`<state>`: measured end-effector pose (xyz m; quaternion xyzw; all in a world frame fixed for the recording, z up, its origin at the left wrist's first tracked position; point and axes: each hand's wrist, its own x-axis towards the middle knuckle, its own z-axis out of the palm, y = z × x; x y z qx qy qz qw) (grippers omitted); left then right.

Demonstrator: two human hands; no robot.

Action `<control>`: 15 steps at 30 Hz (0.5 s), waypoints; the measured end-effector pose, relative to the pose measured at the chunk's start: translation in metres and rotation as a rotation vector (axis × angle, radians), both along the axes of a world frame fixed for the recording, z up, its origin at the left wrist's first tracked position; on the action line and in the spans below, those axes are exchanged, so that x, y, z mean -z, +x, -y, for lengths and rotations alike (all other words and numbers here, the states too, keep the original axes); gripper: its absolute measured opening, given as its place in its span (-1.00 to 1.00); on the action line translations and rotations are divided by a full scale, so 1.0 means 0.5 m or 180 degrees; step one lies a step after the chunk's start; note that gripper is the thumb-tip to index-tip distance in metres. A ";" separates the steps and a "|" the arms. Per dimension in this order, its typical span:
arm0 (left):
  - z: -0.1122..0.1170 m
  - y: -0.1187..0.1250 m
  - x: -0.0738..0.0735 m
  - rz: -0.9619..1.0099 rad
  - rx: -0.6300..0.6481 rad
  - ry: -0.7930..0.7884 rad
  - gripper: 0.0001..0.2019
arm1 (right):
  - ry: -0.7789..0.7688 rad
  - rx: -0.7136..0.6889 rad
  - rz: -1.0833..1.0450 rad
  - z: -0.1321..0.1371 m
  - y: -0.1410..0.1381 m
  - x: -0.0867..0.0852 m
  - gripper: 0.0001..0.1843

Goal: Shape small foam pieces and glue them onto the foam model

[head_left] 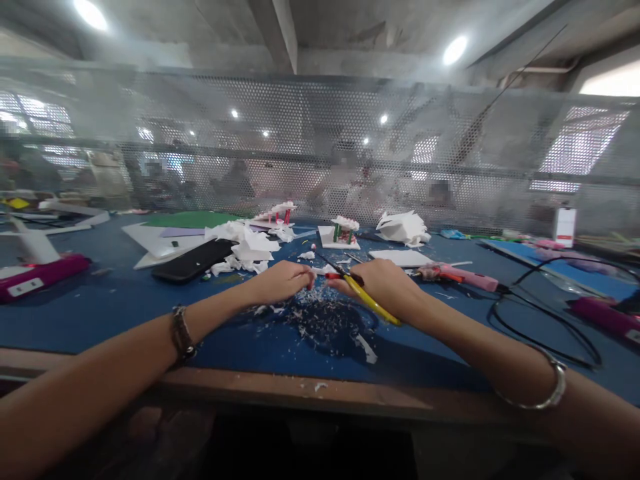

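My right hand is closed round a yellow-handled knife whose dark blade points up and left toward a small red piece. My left hand is closed in a pinch at the other end of that piece, though its fingertips hide how it is gripped. Both hands hover just above the blue mat, over a heap of small white shavings. My left wrist carries a dark bracelet, my right a silver bangle.
A black phone and torn white paper lie left of my hands. Two small foam models stand behind. A pink glue gun with a black cable lies right. A perforated metal screen closes off the back.
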<state>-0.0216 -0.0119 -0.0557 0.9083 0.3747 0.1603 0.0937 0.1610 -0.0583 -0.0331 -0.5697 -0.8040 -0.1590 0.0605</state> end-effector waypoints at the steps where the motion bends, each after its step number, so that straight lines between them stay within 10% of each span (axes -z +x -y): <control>1: -0.006 -0.007 -0.003 -0.0190 -0.0039 0.0014 -0.66 | 0.0077 0.0023 -0.0045 -0.003 0.006 -0.006 -0.38; 10: -0.071 -0.060 -0.070 -0.1858 -0.1331 0.0325 -0.61 | 0.0024 0.0125 0.0231 -0.061 0.052 -0.075 -0.59; 15: -0.141 -0.027 -0.127 -0.2390 -0.0971 0.0101 -0.61 | 0.0181 0.0442 0.0405 -0.126 0.042 -0.135 -0.53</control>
